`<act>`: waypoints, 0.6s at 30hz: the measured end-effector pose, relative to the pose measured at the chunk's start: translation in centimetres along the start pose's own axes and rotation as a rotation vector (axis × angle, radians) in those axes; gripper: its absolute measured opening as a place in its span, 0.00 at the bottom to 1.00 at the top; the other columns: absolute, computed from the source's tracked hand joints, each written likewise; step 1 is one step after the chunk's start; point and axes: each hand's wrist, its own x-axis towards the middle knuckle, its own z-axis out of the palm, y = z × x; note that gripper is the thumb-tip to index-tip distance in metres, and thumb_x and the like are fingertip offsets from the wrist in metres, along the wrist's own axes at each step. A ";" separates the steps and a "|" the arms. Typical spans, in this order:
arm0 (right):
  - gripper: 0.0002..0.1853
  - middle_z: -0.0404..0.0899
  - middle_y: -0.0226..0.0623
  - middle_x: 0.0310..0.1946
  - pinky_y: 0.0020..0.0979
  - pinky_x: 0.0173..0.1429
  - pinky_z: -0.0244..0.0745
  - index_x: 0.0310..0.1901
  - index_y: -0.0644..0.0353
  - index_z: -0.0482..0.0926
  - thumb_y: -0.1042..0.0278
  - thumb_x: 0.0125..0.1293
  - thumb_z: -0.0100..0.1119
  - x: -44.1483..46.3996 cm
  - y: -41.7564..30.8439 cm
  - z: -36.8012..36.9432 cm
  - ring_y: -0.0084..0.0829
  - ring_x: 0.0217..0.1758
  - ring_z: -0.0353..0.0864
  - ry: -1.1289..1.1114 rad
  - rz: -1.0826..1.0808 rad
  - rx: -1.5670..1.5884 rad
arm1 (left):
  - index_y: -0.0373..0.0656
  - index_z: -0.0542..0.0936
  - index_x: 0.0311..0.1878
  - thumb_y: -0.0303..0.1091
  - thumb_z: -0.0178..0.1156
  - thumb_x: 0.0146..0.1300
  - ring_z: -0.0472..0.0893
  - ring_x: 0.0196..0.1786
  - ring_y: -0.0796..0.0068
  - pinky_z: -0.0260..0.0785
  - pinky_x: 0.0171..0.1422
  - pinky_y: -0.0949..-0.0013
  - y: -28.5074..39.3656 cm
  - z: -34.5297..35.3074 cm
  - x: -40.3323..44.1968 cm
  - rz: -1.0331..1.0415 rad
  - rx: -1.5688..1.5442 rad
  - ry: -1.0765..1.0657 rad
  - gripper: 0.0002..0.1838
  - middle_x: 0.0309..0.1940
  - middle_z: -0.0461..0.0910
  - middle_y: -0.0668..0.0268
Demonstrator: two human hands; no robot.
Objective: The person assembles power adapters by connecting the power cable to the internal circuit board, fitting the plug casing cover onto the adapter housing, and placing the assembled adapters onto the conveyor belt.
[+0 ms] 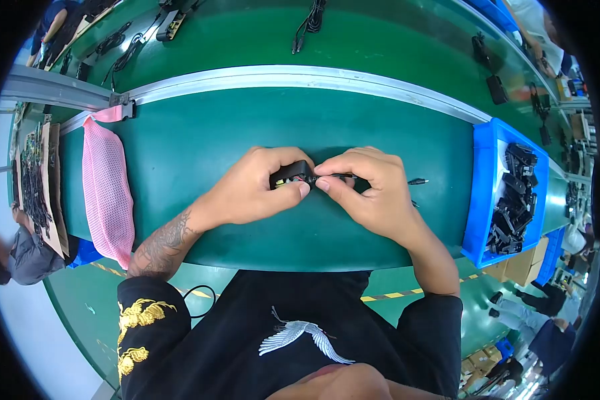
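In the head view, my left hand (pixel 260 187) grips a black power adapter housing (pixel 303 167) above the middle of the green table. The housing's side is open, with yellow and red parts showing inside. My right hand (pixel 367 183) pinches a black cable (pixel 333 176) right where it meets the housing's end. The cable passes under my right hand, and a plug end (pixel 418 181) sticks out beyond it to the right. Fingers cover part of the joint between cable and housing.
A blue bin (pixel 480 200) of black plastic pieces stands at the right. A pink mesh bag (pixel 107 187) hangs at the left. Behind the metal rail (pixel 300 76), a green surface carries cables (pixel 309 25) and adapter parts (pixel 171 25). Other people are at both sides.
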 end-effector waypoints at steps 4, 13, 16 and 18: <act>0.07 0.91 0.35 0.35 0.34 0.40 0.77 0.43 0.58 0.91 0.70 0.65 0.76 0.0 0.2 -0.1 0.30 0.27 0.84 0.026 -0.007 -0.022 | 0.34 0.84 0.54 0.42 0.68 0.70 0.79 0.32 0.71 0.72 0.38 0.62 -0.8 0.9 0.4 0.192 0.091 0.097 0.20 0.31 0.82 0.63; 0.08 0.90 0.32 0.36 0.40 0.46 0.80 0.41 0.54 0.89 0.63 0.63 0.77 -0.5 0.4 -2.5 0.37 0.39 0.89 0.298 -0.251 -0.362 | 0.36 0.83 0.53 0.41 0.64 0.73 0.78 0.33 0.77 0.73 0.39 0.66 0.3 0.7 0.2 -0.084 -0.110 0.020 0.17 0.33 0.84 0.65; 0.08 0.90 0.32 0.36 0.41 0.46 0.81 0.41 0.54 0.89 0.65 0.63 0.75 -0.7 -2.3 -5.8 0.38 0.40 0.89 0.442 -0.308 -0.598 | 0.36 0.83 0.53 0.37 0.67 0.68 0.79 0.33 0.76 0.74 0.39 0.65 -0.4 1.2 0.3 0.146 0.133 0.184 0.16 0.33 0.84 0.64; 0.07 0.89 0.33 0.35 0.42 0.45 0.81 0.41 0.53 0.88 0.65 0.63 0.75 -3.2 -3.6 -8.6 0.39 0.40 0.88 0.462 -0.276 -0.753 | 0.35 0.83 0.53 0.35 0.68 0.67 0.83 0.36 0.73 0.75 0.42 0.64 0.2 1.1 0.1 0.245 0.419 0.258 0.16 0.37 0.86 0.60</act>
